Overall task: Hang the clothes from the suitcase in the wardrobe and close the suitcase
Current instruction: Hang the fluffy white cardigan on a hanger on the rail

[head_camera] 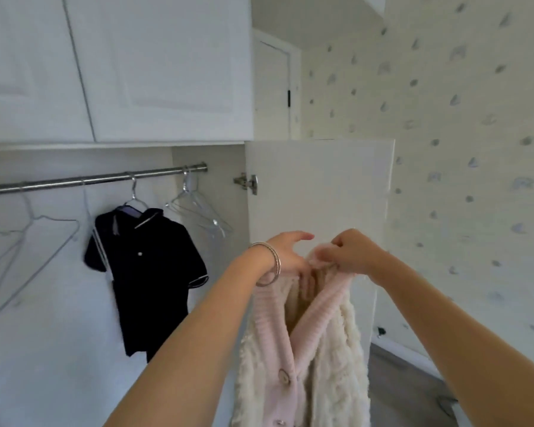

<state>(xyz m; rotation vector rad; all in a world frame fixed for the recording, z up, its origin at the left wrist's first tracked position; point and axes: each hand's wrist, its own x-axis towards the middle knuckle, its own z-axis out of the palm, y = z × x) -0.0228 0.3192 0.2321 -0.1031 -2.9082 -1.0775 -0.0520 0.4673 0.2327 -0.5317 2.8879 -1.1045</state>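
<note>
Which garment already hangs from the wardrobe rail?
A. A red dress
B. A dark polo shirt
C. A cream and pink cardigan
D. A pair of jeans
B: the dark polo shirt hangs on a hanger from the metal rail, while the cream and pink cardigan is held up at its collar by the left hand and right hand, in front of the open wardrobe door.

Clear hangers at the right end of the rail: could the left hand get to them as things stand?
Probably not yet. The clear hangers hang unobstructed, up-left of the left hand, but that hand has its grip on the cardigan collar.
</note>
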